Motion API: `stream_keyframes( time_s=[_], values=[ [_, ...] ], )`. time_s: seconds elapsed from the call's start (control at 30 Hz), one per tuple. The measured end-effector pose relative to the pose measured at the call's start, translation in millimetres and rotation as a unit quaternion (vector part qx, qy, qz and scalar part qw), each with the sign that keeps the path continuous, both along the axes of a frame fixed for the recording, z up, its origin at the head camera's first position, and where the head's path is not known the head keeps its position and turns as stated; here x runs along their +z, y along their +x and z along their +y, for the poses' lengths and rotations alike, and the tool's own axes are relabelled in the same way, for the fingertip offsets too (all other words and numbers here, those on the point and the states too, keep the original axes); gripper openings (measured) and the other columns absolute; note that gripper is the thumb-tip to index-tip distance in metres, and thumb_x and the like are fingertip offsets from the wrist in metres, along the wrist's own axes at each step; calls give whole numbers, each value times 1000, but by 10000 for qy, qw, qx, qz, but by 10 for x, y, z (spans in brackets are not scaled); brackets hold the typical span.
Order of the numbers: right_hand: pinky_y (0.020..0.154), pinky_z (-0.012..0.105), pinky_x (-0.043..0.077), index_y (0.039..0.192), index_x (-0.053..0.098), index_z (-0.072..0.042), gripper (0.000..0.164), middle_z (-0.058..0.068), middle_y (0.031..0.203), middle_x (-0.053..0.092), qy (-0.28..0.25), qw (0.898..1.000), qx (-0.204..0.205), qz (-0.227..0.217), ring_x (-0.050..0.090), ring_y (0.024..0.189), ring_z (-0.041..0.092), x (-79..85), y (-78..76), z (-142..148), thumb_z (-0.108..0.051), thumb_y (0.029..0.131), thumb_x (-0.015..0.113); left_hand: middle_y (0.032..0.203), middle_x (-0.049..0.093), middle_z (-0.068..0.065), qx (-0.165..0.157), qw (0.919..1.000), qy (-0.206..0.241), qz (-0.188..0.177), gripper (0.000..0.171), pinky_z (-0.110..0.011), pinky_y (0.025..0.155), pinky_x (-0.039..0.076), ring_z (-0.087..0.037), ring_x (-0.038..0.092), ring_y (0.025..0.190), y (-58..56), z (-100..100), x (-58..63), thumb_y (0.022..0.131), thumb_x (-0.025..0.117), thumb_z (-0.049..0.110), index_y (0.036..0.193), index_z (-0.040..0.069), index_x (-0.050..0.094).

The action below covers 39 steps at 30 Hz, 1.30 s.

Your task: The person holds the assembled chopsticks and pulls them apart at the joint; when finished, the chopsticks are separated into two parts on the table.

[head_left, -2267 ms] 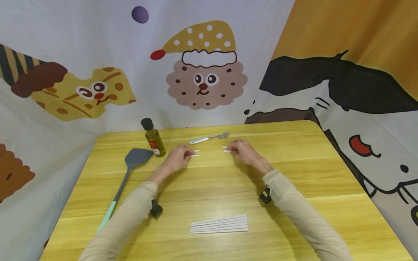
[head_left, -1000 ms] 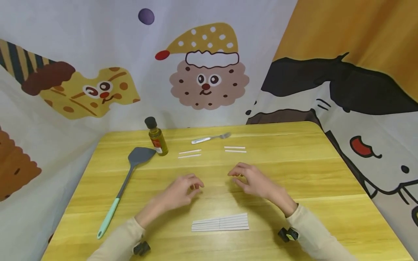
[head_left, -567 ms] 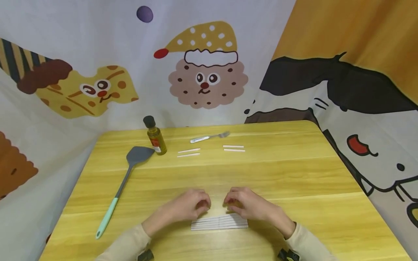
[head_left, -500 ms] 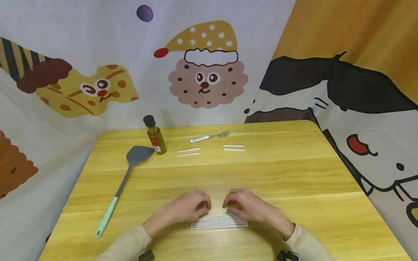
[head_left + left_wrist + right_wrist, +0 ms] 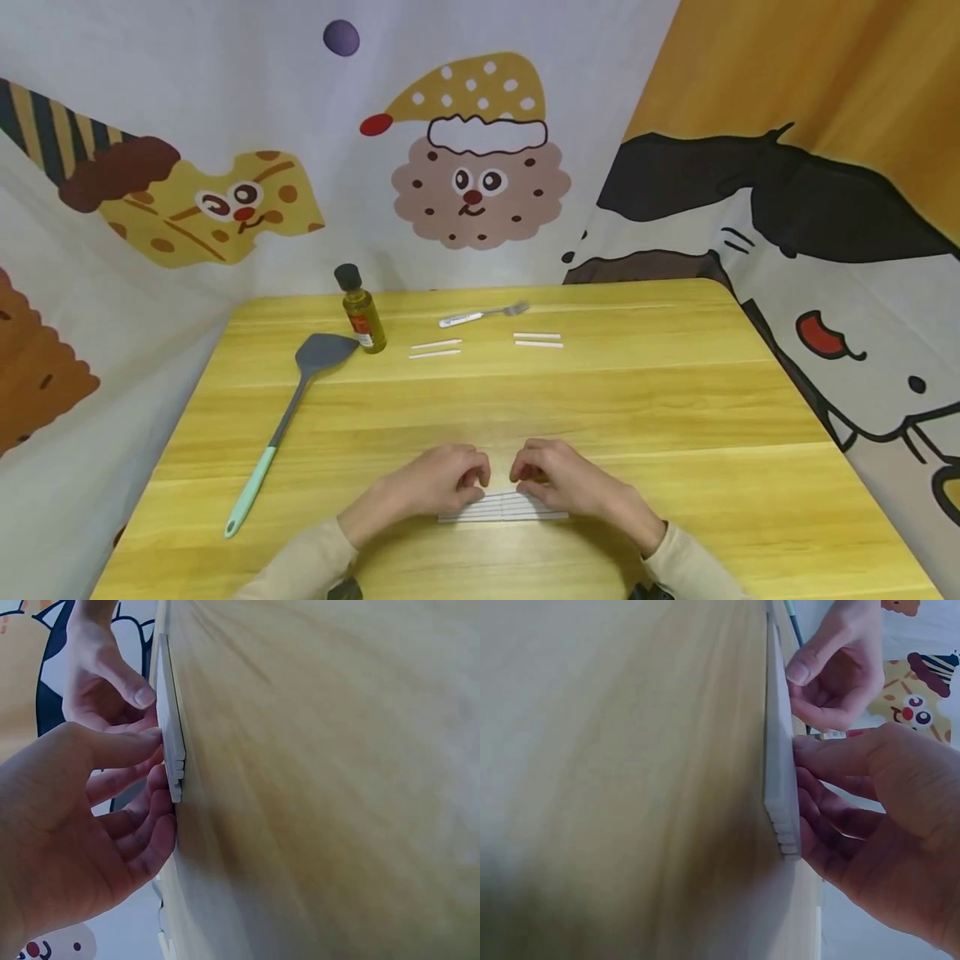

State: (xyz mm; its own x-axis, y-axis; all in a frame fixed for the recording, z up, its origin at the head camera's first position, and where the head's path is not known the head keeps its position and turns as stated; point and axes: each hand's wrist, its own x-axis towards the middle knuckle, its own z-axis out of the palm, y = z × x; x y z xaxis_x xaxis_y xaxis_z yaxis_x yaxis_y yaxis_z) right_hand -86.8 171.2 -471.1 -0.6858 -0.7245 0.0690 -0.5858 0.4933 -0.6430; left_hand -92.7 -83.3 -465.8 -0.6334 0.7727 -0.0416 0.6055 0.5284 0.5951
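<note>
Several slim white adjoining sticks (image 5: pixel 492 507) under left grip (image 5: pixel 444 479) and right grip (image 5: pixel 562 477), clamping unclear

Thin white sticks (image 5: pixel 501 507) are packed flat, side by side, in two sets meeting end to end, well to the near side of the fork (image 5: pixel 465 318). The sets are touched by left hand (image 5: pixel 448 479) and right hand (image 5: pixel 564 477).

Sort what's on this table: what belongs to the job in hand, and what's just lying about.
In the job:
row of white sticks, touched by the left hand and right hand
probably the left pair of white sticks and right pair of white sticks

Apparently just lying about:
white-handled fork
black-capped bottle
mint-handled spatula
</note>
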Motion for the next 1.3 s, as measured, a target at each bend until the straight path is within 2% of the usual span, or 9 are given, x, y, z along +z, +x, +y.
stream_keyframes(
  time_s=[0.17, 0.37, 0.63, 0.8, 0.97, 1.03, 1.2, 1.3],
  values=[
    [72, 16, 55, 98, 72, -9, 7, 0, 94, 67, 15, 9998, -41, 208, 60, 83, 0, -7, 3, -13, -5, 93, 71, 84, 55, 6, 140, 9996, -125, 209, 5, -14, 63, 42, 0, 44, 70, 8, 21, -11, 94, 66, 8, 96, 13, 66],
    [71, 15, 54, 97, 70, -8, 9, -2, 92, 65, 30, 9990, -192, 401, 57, 80, -2, -29, 10, -11, -4, 90, 74, 91, 57, 4, 123, 9981, -309, 523, 8, -12, 64, 44, 0, 46, 73, 3, 90, -16, 95, 62, 5, 99, 12, 65],
    [70, 15, 53, 98, 69, -8, 10, 0, 91, 65, -82, 9982, -42, 587, 57, 80, -1, -77, 52, 63, -1, 92, 72, 89, 57, 6, 108, 9975, -484, 501, 7, -12, 64, 43, 0, 45, 72, 21, 129, -5, 96, 62, 7, 98, 14, 64],
    [68, 15, 51, 97, 70, -9, 10, -3, 91, 62, -157, 9949, -38, 1000, 54, 80, -1, -92, 48, 76, -1, 92, 71, 86, 55, 8, 101, 9980, -477, 400, 3, -12, 61, 41, 0, 43, 70, 27, 115, -2, 98, 62, 12, 100, 14, 64],
    [65, 14, 50, 97, 70, -9, 15, -4, 93, 56, -265, 9918, -229, 1226, 50, 78, 0, -32, -26, -2, 4, 92, 68, 86, 50, 9, 276, 9982, -170, 506, 6, -13, 60, 40, 0, 42, 70, -5, 89, 2, 102, 60, 19, 98, 15, 63],
    [64, 13, 50, 98, 69, -8, 15, -1, 94, 55, -355, 9925, -302, 1132, 52, 77, 2, 14, -47, -25, 6, 93, 66, 88, 51, 8, 349, 9975, 51, 616, 7, -13, 62, 42, 0, 43, 72, -18, 104, 13, 103, 58, 17, 98, 14, 62],
    [74, 15, 57, 99, 70, -5, 9, 2, 96, 59, -612, 9938, -413, 829, 66, 85, 11, 137, -83, -74, 2, 94, 67, 92, 58, 3, 461, 9945, 627, 702, 10, -11, 64, 46, -1, 47, 73, -38, 158, 75, 103, 56, 11, 99, 6, 63],
    [78, 16, 58, 99, 71, -6, 8, 2, 96, 64, -676, 9933, -450, 818, 69, 88, 12, 195, -88, -81, 0, 94, 68, 91, 61, 1, 466, 9916, 871, 835, 11, -9, 64, 47, -1, 48, 73, -39, 203, 118, 103, 57, 11, 100, 4, 65]
  ],
)
